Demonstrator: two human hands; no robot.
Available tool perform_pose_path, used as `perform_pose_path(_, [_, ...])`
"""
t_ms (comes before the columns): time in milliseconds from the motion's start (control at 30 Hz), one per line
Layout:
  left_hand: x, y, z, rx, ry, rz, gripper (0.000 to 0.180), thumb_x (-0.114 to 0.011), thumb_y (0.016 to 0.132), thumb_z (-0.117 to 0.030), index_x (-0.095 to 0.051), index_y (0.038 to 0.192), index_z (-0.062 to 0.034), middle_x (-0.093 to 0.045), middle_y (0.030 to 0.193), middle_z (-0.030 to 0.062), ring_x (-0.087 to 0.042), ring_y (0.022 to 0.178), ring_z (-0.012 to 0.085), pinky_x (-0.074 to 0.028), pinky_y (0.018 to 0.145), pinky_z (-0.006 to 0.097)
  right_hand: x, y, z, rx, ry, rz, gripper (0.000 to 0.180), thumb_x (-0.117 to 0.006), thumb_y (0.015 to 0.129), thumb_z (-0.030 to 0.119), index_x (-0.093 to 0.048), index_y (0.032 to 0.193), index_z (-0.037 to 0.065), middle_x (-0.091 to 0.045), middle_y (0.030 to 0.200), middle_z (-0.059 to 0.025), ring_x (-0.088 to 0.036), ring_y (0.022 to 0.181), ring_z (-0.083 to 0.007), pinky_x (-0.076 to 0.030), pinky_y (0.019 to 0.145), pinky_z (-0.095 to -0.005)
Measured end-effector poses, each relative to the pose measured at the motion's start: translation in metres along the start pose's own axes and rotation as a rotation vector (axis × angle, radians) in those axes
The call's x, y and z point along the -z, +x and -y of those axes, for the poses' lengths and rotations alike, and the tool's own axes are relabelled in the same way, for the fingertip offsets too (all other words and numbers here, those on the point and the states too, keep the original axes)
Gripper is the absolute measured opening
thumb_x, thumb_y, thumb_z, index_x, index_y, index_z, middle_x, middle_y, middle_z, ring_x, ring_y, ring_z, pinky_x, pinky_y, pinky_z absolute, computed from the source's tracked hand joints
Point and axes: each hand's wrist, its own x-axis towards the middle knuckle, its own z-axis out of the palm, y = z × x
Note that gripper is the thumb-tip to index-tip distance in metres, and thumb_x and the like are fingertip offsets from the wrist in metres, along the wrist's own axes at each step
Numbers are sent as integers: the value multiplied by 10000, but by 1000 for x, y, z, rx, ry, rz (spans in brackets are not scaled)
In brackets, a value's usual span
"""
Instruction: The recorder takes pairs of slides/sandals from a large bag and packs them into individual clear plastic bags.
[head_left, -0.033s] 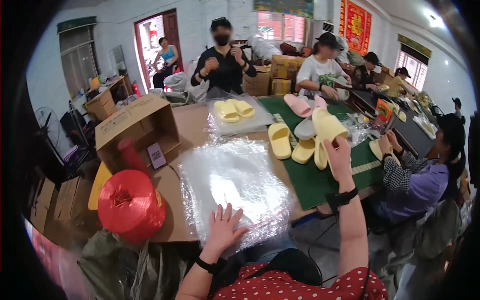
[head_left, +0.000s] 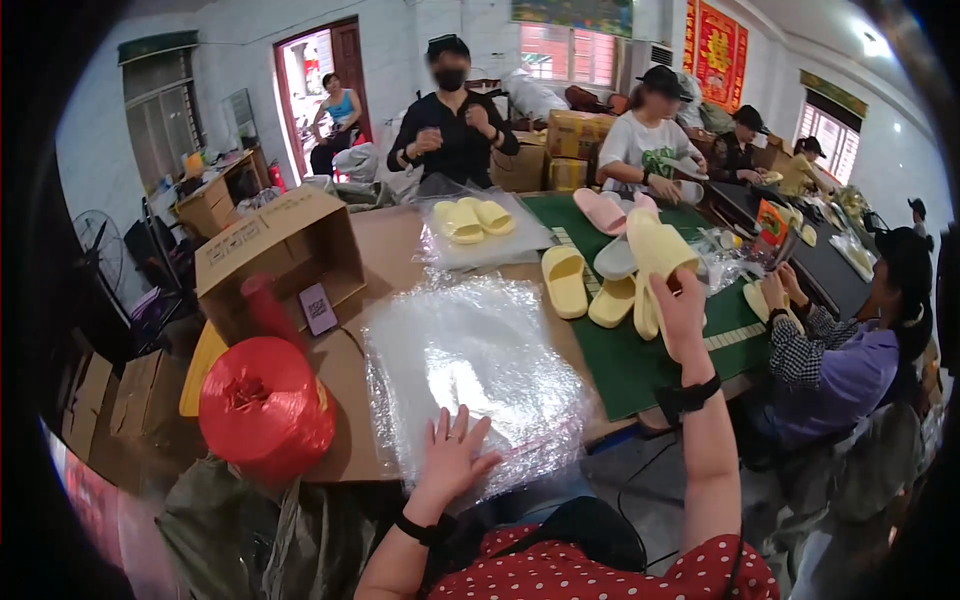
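Note:
My left hand lies flat with its fingers spread on the near edge of a stack of clear plastic bags. My right hand reaches forward to the right, its fingers closed on the near end of a pale yellow slipper. That slipper is tilted up above other footwear on the green mat. Just left of it are two more yellow slippers, one lying apart and one partly overlapped. Behind them show a grey slipper and a pink slipper.
A red roll of plastic twine and an open carton stand on the left. A yellow pair of slippers lies on clear bags at the far side. Co-workers are across the table and at the right, one handling a yellow slipper.
The whole view has shifted slightly. My hands stay in the same places, and the person across the table has moved their hands a little.

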Motion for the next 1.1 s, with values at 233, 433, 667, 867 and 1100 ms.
perform_pose_path(233, [1,-1,-4,-13,32,-34,691,-528,899,-604,-438,1463,-216,-306,1553,198,-229,1431,462,-125,1163,588,-50,-8,75,-17,326,269,214,-699,893,183,-657,961,-16,-604,795,21,-495,704,-52,-409,623,-237])
perform_pose_path(433, [-5,-1,1,11,65,-37,696,-505,892,-638,-436,1465,-248,-306,1558,179,-231,1433,460,-130,1156,597,-128,-70,98,-142,384,651,264,-688,895,216,-663,1012,-20,-658,842,-16,-554,733,-70,-454,640,-253])
perform_pose_path(667, [-13,0,7,29,127,12,713,-528,900,-585,-413,1477,-183,-344,1530,191,-242,1428,439,-121,1156,607,-193,-161,107,128,79,879,340,-693,836,305,-619,839,-27,-607,744,-189,-609,683,-334,-484,623,-412])
perform_pose_path(867, [-10,0,3,-1,112,26,741,-537,897,-585,-399,1476,-144,-289,1559,180,-221,1441,418,-133,1149,618,-205,-188,56,55,-11,800,315,-651,862,293,-613,873,-19,-618,783,-225,-619,733,-406,-488,658,-472])
perform_pose_path(1100, [-12,-4,1,2,123,-34,703,-507,901,-625,-445,1446,-186,-351,1527,180,-246,1433,417,-157,1134,628,-179,-170,47,130,9,801,328,-699,838,286,-599,946,-7,-631,872,-191,-615,789,-371,-506,718,-437])
